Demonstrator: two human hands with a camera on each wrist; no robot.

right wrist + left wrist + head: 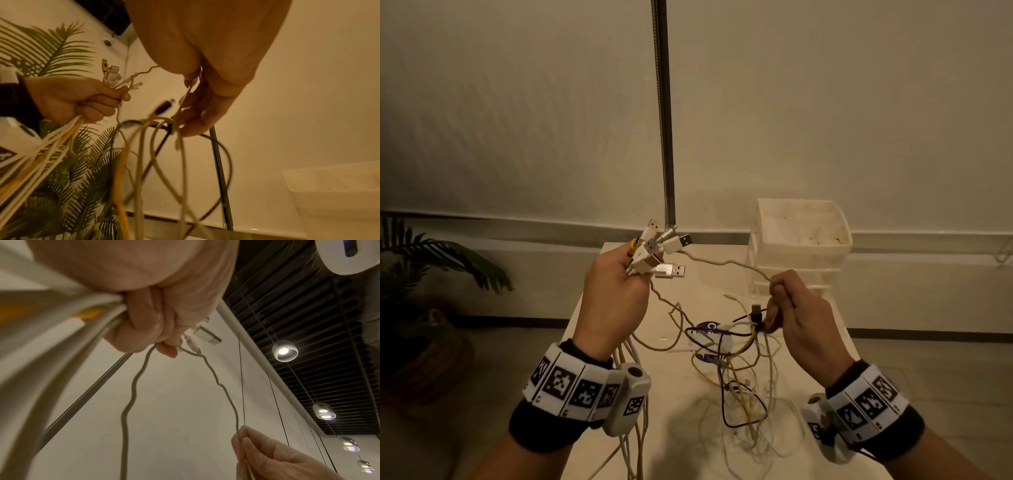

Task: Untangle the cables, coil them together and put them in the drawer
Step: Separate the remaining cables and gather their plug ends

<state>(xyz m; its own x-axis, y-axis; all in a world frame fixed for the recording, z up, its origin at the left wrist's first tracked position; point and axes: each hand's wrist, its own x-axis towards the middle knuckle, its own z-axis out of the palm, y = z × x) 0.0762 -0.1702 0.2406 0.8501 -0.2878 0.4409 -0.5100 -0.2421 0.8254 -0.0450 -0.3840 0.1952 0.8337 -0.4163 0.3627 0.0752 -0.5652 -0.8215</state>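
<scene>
While left hand (616,291) grips seven plugs (659,251) | right hand (803,318) pinches one cable (726,263)

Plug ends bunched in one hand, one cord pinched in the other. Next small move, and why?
Probably slide the right hand down the pale cord toward the tangle and draw it free. The left hand already grips the plugs, that cord runs slack between the hands, and its far end is lost in loops over the table.

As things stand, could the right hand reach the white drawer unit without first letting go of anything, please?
Probably yes, but awkwardly. The drawer unit stands just beyond the right hand with nothing between them, yet that hand pinches a cream cable running to the left hand, and tangled cables hang from it.
</scene>
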